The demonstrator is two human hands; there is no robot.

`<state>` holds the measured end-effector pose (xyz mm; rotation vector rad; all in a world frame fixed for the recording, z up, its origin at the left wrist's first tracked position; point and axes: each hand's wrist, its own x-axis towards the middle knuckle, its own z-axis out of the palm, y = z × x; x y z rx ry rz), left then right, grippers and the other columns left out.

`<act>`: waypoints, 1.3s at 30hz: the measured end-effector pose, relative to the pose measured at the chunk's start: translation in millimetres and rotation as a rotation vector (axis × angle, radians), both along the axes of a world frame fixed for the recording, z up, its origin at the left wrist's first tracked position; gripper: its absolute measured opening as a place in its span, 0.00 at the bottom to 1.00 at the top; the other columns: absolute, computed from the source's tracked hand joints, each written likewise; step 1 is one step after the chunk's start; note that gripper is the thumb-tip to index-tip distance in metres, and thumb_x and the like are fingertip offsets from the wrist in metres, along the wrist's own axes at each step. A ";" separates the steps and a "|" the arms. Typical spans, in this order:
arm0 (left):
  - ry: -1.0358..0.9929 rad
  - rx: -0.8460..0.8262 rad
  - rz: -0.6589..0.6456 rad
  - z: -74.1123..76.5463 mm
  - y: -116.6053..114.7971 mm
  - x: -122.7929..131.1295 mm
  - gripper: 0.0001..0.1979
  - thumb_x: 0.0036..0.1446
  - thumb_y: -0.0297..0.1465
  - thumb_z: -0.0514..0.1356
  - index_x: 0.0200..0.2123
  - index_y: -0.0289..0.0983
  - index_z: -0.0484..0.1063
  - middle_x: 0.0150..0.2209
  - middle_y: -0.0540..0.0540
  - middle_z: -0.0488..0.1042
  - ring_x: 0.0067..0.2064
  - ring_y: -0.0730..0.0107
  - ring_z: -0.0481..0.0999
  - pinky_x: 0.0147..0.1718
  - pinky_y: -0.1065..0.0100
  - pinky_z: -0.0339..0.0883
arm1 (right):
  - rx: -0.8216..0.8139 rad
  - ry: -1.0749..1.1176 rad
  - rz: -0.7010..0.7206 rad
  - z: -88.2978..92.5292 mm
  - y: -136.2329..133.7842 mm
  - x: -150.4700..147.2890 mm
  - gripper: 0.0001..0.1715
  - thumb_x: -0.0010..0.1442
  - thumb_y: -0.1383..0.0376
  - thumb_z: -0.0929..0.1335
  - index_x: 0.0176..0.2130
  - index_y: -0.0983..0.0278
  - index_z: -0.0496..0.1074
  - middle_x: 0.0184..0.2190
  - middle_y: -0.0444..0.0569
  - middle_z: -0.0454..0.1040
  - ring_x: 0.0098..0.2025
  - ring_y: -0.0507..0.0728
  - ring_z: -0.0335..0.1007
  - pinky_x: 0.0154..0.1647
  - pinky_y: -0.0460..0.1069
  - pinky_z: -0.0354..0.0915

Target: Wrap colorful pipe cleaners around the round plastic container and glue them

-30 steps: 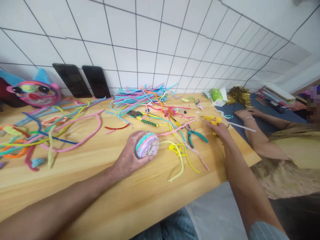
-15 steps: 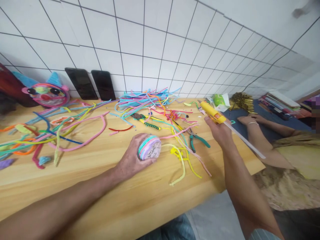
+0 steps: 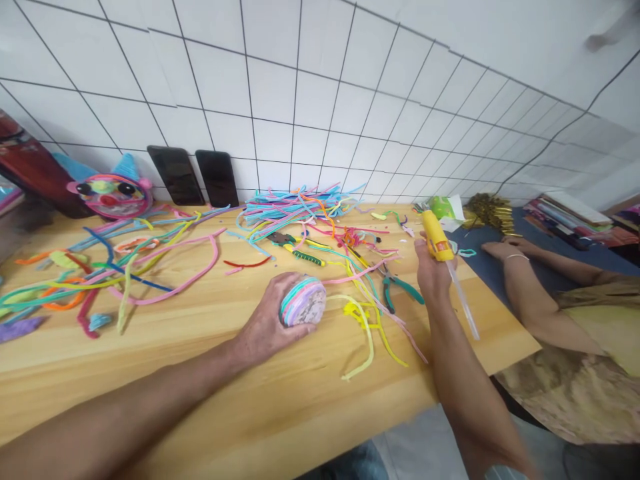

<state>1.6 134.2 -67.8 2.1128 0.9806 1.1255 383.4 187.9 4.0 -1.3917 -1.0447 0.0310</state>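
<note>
The round banded piece [image 3: 303, 303], wrapped in teal, pink and lilac, is tilted above or on the middle of the tabletop [image 3: 250, 413] (I cannot tell whether it touches the wood). The left hand [image 3: 277, 320] curls around it, thumb below. To its right, the right hand [image 3: 431, 267] grips a yellow glue gun [image 3: 438, 237], a clear stick [image 3: 465, 303] jutting from its back. Between them lie teal-handled pliers [image 3: 407, 289] and loose yellow stems [image 3: 370, 333]. Farther back sits a fuzzy stem pile [image 3: 295, 205]; two dark phones [image 3: 217, 179] lean against the tiled wall [image 3: 270, 93].
</note>
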 end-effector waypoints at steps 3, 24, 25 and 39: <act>-0.005 0.001 -0.006 1.3 -0.3 -0.7 0.45 0.60 0.40 0.77 0.73 0.46 0.59 0.71 0.35 0.69 0.74 0.41 0.72 0.73 0.37 0.73 | 0.018 -0.003 -0.031 -2.3 -2.7 6.4 0.26 0.61 0.47 0.76 0.48 0.64 0.82 0.46 0.53 0.84 0.52 0.64 0.82 0.62 0.63 0.76; -0.080 0.017 0.007 -4.7 5.9 0.7 0.47 0.60 0.50 0.76 0.73 0.41 0.61 0.70 0.33 0.69 0.73 0.40 0.72 0.74 0.39 0.70 | 0.186 -0.855 0.517 12.9 -31.2 -43.7 0.16 0.68 0.65 0.76 0.55 0.57 0.80 0.52 0.54 0.87 0.56 0.65 0.86 0.59 0.62 0.81; -0.094 0.037 -0.013 -4.7 6.9 0.7 0.49 0.59 0.53 0.77 0.74 0.41 0.60 0.69 0.32 0.69 0.72 0.39 0.72 0.73 0.39 0.71 | 0.187 -0.920 0.582 15.1 -34.1 -49.7 0.18 0.70 0.66 0.75 0.58 0.58 0.79 0.53 0.55 0.87 0.55 0.65 0.86 0.57 0.61 0.82; -0.120 0.192 0.025 4.2 10.4 2.2 0.40 0.68 0.49 0.70 0.75 0.42 0.59 0.69 0.32 0.71 0.71 0.43 0.72 0.72 0.39 0.69 | 0.033 -1.137 0.835 14.4 -66.2 -55.6 0.23 0.76 0.64 0.68 0.66 0.63 0.75 0.51 0.61 0.86 0.48 0.68 0.87 0.45 0.61 0.80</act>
